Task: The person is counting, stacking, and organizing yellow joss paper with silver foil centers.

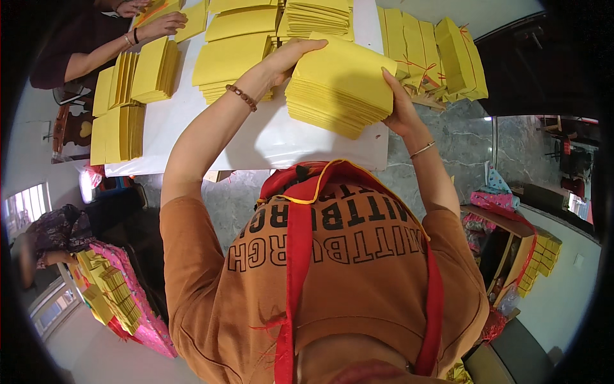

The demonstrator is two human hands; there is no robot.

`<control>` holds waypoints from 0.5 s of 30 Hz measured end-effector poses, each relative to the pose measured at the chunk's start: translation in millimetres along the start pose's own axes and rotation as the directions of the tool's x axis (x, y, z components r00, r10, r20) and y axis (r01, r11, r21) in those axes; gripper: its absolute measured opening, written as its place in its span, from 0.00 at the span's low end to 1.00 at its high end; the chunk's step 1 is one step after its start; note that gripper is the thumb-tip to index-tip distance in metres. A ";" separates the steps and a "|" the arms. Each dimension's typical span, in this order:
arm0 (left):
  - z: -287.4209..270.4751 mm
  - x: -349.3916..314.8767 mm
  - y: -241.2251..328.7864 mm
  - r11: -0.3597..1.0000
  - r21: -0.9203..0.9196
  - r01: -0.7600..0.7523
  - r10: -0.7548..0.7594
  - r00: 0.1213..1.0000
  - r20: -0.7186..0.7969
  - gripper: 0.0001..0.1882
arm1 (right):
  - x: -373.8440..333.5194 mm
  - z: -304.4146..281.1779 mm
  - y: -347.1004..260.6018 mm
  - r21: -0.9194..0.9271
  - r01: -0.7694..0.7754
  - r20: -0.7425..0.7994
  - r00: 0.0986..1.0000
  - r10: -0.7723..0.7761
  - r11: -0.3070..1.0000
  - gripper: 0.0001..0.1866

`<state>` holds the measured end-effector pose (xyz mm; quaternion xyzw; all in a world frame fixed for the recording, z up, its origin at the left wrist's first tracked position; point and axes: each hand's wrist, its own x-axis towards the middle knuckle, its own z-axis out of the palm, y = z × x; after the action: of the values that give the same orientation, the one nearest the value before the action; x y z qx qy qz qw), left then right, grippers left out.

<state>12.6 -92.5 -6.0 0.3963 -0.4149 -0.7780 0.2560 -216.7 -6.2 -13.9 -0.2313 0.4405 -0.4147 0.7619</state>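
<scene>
A thick stack of yellow folded paper is held between my two hands, over the near right part of the white-covered table. My left hand is closed on its far left side, fingers over the top edge. Along the right side, my right hand grips it, thumb near the upper corner. The many layers show at the stack's near edge. Just left of it lies another yellow paper stack, with a further stack behind. Whether the held stack touches the table is hard to see.
At the table's left stand more yellow stacks. A co-worker's hand reaches in over paper at the far left. Yellow bundles with red string stand beyond the table's right edge. A wooden cabinet is at the right.
</scene>
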 end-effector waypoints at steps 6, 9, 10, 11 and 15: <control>-5.6 7.1 -8.3 0.998 -0.027 0.061 -0.062 0.997 -0.037 0.22 | 11.3 -10.8 17.4 0.000 -0.025 -0.034 0.999 0.025 1.000 0.27; -4.3 7.9 -11.4 0.997 -0.061 0.053 -0.057 0.996 -0.064 0.23 | 10.7 -8.7 16.3 0.031 -0.027 -0.021 0.999 0.028 0.999 0.26; -3.5 7.1 -11.7 0.998 -0.039 0.045 -0.049 0.995 -0.089 0.23 | 11.3 -8.5 16.9 0.022 -0.032 -0.017 0.999 0.033 0.999 0.26; -3.7 6.5 -12.1 0.998 -0.047 0.039 -0.044 0.995 -0.095 0.23 | 12.6 -9.2 18.8 0.013 0.004 0.014 1.000 -0.004 1.000 0.25; -2.9 6.4 -18.4 0.997 -0.081 0.018 -0.025 0.996 -0.088 0.23 | 18.8 -8.7 28.7 0.048 0.103 -0.019 0.995 -0.102 0.993 0.24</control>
<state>10.2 -88.8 -25.2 0.4243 -0.3672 -0.7784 0.2814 -206.9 -6.1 -48.0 -0.2316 0.4238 -0.4659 0.7414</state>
